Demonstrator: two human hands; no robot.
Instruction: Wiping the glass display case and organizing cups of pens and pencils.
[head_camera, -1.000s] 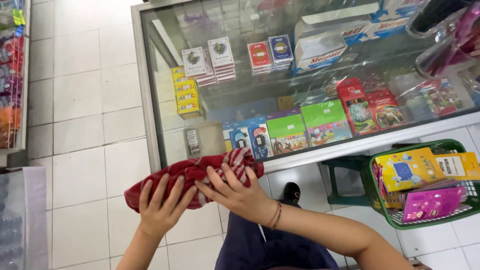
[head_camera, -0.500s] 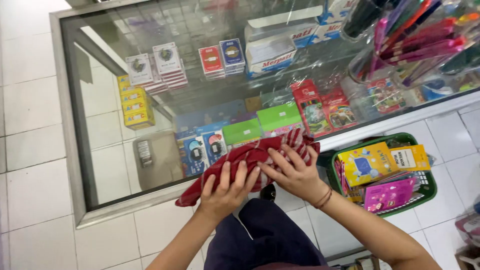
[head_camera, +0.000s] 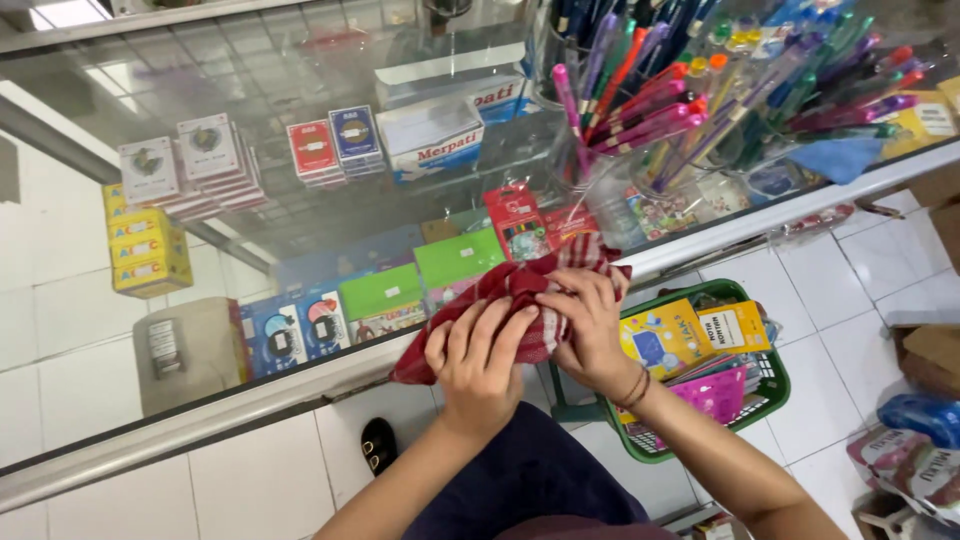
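— What do the hands hold at the shop counter?

— Both grip a red-and-white checked cloth (head_camera: 520, 300), bunched over the front edge of a glass display case (head_camera: 300, 200). The left hand (head_camera: 478, 358) is closed on the cloth from below, fingers curled over its folds; the right hand (head_camera: 585, 325) pinches the cloth's right part, a bracelet (head_camera: 634, 385) on its wrist.

— And where does the cloth sit?

— In the air, just above the case's metal front rail (head_camera: 250, 400), between the two hands.

— What surrounds it?

— Card packs and coloured boxes lie under the glass. Cups of pens (head_camera: 700, 90) stand on top, to the right. A green basket (head_camera: 770, 385) of booklets rests on the white tiled floor (head_camera: 850, 290), just beside the right forearm.
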